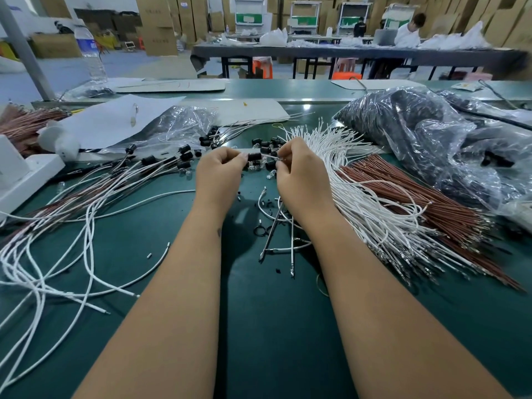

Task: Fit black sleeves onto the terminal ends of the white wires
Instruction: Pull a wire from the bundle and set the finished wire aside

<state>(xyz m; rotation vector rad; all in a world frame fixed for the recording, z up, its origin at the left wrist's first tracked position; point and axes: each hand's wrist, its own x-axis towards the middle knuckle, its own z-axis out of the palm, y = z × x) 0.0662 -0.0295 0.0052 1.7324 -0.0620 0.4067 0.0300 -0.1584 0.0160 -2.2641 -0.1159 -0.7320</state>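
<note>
My left hand (pixel 220 171) pinches a small black sleeve (pixel 254 156) between thumb and fingertips. Just to its right, my right hand (pixel 299 171) pinches the metal terminal end of a white wire (pixel 277 158), its tip pointing at the sleeve. Several loose black sleeves (pixel 266 145) lie on the green table just beyond my fingers. A fanned bundle of white wires (pixel 362 203) lies under and to the right of my right hand. Wires with sleeves on them (pixel 149 161) are spread to the left.
Brown wires (pixel 417 203) lie right of the white bundle. A clear bag of black parts (pixel 426 133) fills the right side. A white block (pixel 26 174) sits at the left edge, paper and plastic film (pixel 121 122) behind. Small scraps and rings (pixel 260 230) lie between my forearms.
</note>
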